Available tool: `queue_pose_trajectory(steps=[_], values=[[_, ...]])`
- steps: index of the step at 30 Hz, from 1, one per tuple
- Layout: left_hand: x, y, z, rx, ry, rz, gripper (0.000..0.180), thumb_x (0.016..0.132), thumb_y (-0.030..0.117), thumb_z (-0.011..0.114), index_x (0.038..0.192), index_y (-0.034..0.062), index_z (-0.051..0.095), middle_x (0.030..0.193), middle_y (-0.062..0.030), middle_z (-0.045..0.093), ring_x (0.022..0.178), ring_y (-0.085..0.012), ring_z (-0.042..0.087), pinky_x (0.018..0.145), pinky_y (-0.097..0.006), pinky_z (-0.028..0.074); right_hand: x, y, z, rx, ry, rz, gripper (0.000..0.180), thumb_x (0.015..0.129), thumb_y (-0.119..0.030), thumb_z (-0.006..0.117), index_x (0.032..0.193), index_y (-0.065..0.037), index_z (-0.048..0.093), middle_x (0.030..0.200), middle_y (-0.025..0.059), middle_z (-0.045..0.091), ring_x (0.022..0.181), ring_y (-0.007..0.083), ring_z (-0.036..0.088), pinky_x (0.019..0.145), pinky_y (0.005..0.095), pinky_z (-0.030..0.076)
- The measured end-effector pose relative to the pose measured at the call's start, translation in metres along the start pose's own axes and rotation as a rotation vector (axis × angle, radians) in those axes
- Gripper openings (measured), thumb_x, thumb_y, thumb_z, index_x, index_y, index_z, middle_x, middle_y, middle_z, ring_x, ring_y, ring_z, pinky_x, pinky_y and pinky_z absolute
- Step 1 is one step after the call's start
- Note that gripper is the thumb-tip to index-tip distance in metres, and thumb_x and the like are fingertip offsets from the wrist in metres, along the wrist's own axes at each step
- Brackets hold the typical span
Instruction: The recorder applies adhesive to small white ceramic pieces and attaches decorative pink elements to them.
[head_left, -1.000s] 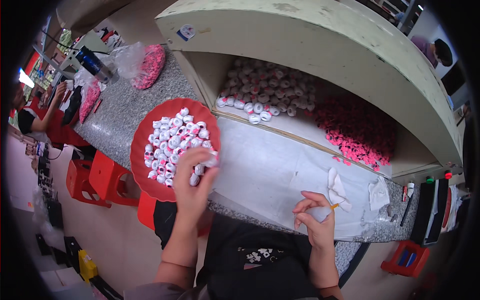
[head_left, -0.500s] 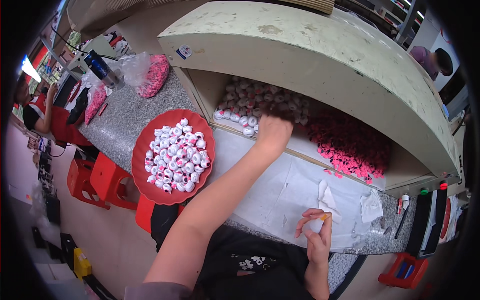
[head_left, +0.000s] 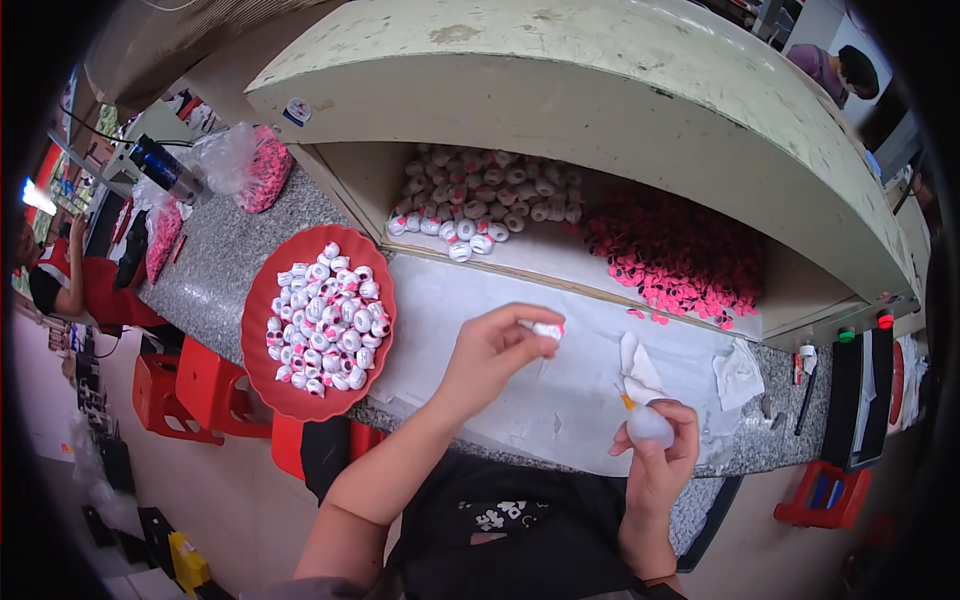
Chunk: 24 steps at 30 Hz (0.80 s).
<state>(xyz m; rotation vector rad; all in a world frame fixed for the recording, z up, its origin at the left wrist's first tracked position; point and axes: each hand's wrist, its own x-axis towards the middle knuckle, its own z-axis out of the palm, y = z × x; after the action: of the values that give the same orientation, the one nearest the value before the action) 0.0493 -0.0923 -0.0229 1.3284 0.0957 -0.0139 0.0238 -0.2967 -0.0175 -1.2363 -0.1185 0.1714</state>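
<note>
Judging by the piles, work sat somewhere mid-batch: round red plastic tray at near left was heaped with small white caps carrying pink inserts, while a big stock of bare white plastic caps and a loose heap of pink disc pieces waited in the open cream-painted shelf bay at the far side. Plenty left, going by those two stocks

Left hand was raised over the white paper sheet on the grey speckled stone counter, forearm reaching up from the near edge, fingers pinched narrow on one small white cap with a pink piece, held clear of the sheet, just right of the tray

Right hand sat lower and nearer, at the counter's near edge, wrapped around a small translucent squeeze bottle with an orange nozzle, nozzle tilted up-left toward the cap, the two well apart. Crumpled white tissue lay right of it
</note>
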Motion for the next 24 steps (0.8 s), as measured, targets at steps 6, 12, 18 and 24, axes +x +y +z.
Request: queue_pose_trajectory(steps=[6,12,18,24], values=[[-0.054,-0.027,0.015,-0.438,0.021,0.023,0.02,0.074,0.001,0.053,0.094,-0.0017,0.054,0.097,-0.014,0.053,0.085,-0.0186,0.053,0.074,-0.029,0.043,0.004,-0.01,0.016,0.126,0.211,-0.287,0.034,0.062,-0.008,0.062,0.082,-0.007,0.035,0.08,0.0054,0.038,0.063,0.0109,0.041,0.052,0.0193,0.038],[-0.068,-0.03,0.015,-0.514,-0.006,0.049,0.031,0.075,-0.001,0.053,0.104,-0.0007,0.045,0.103,-0.0142,0.051,0.094,-0.0175,0.051,0.081,-0.028,0.04,-0.013,-0.009,0.023,-0.307,-0.041,-0.592,0.043,0.054,-0.013,0.077,0.081,-0.007,0.043,0.078,0.0064,0.046,0.061,0.014,0.048,0.055,0.0242,0.042],[-0.077,-0.032,0.013,-0.533,-0.008,0.079,0.033,0.076,-0.005,0.05,0.107,-0.0017,0.043,0.106,-0.0138,0.05,0.098,-0.0161,0.049,0.084,-0.026,0.038,-0.019,-0.006,0.032,-0.439,-0.157,-0.641,0.042,0.056,-0.02,0.076,0.079,-0.01,0.043,0.075,0.0034,0.044,0.059,0.0123,0.043,0.051,0.0221,0.038],[-0.071,-0.031,0.016,-0.574,-0.073,0.005,0.033,0.075,-0.004,0.05,0.107,-0.002,0.043,0.109,-0.014,0.048,0.099,-0.0198,0.048,0.086,-0.03,0.037,-0.023,-0.001,0.032,-0.474,-0.048,-0.768,0.041,0.057,-0.023,0.074,0.081,-0.009,0.044,0.074,0.0042,0.042,0.06,0.0133,0.042,0.052,0.0233,0.035]])
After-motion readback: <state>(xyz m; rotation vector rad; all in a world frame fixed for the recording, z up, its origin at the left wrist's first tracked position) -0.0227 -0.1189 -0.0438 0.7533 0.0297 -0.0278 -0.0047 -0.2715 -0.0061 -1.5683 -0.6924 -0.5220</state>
